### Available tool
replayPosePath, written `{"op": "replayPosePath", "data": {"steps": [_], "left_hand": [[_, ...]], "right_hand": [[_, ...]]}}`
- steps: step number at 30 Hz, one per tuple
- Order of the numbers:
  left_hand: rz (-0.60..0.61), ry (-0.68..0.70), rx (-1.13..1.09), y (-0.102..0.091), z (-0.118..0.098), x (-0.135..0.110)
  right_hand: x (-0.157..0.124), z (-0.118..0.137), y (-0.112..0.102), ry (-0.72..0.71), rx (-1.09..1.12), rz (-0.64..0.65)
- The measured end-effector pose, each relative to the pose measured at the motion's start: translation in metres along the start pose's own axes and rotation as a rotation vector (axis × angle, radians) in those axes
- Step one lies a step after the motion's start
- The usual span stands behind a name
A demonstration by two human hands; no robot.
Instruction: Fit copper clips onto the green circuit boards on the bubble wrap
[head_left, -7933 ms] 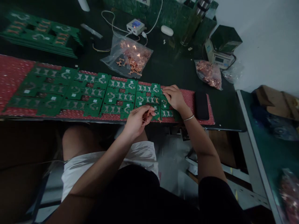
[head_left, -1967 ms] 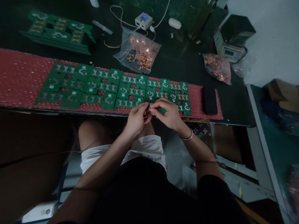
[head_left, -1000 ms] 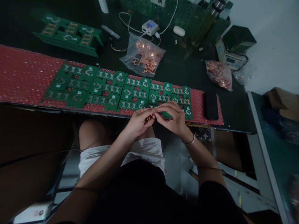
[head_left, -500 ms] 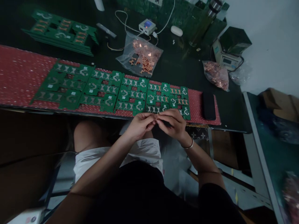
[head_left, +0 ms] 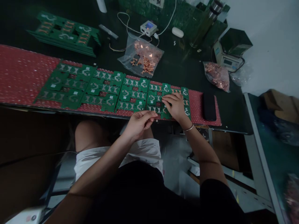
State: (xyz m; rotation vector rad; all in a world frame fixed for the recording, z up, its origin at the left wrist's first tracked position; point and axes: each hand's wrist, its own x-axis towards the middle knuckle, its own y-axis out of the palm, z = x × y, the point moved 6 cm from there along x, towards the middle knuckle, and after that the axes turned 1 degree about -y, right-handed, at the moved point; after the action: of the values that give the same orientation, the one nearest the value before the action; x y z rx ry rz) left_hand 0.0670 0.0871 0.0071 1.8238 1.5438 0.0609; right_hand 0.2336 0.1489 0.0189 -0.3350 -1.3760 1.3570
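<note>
- Circuit boards (head_left: 112,89): five green ones lie side by side on red bubble wrap (head_left: 21,74) along the worktop's (head_left: 181,70) front edge.
- Right hand (head_left: 174,104): fingers bent and bunched, fingertips down at the fourth board from the left; I can't tell whether they pinch anything.
- Left hand (head_left: 141,123): curled nearly closed at the front edge, thumb against the fingers; what the palm holds is hidden.
- Copper pieces (head_left: 176,90): some sit on the fifth board, beyond the right hand.
- Phone (head_left: 209,106): on the wrap's right end, near the worktop's front right corner.
- Clear bag (head_left: 143,56): behind the third and fourth boards, towards the back edge, holding many loose copper pieces.
- Second bag (head_left: 217,75): near the worktop's right edge, bulging with similar copper pieces.
- Board stack (head_left: 66,35): towards the back left, copper pieces on its top board.
- Cardboard box (head_left: 280,105): past the right edge, on a neighbouring table; its contents can't be seen.
</note>
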Motion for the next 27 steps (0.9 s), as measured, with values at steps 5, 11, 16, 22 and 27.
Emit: {"op": "replayPosePath", "data": {"steps": [5, 11, 16, 22, 27], "left_hand": [[0.000, 0.004, -0.003, 0.000, 0.000, 0.001], [-0.023, 0.065, 0.042, -0.004, -0.001, 0.004], [-0.050, 0.117, 0.118, -0.008, -0.001, 0.006], [-0.014, 0.122, 0.138, -0.009, 0.002, 0.010], [-0.065, 0.076, 0.029, -0.010, -0.002, 0.008]], "right_hand": [[0.000, -0.002, 0.003, -0.044, -0.013, 0.031], [0.001, 0.004, -0.003, -0.086, -0.064, 0.102], [0.002, 0.037, -0.033, -0.148, 0.156, 0.099], [-0.004, 0.074, -0.043, -0.280, 0.318, 0.200], [0.021, 0.046, -0.028, -0.217, 0.287, 0.111]]}}
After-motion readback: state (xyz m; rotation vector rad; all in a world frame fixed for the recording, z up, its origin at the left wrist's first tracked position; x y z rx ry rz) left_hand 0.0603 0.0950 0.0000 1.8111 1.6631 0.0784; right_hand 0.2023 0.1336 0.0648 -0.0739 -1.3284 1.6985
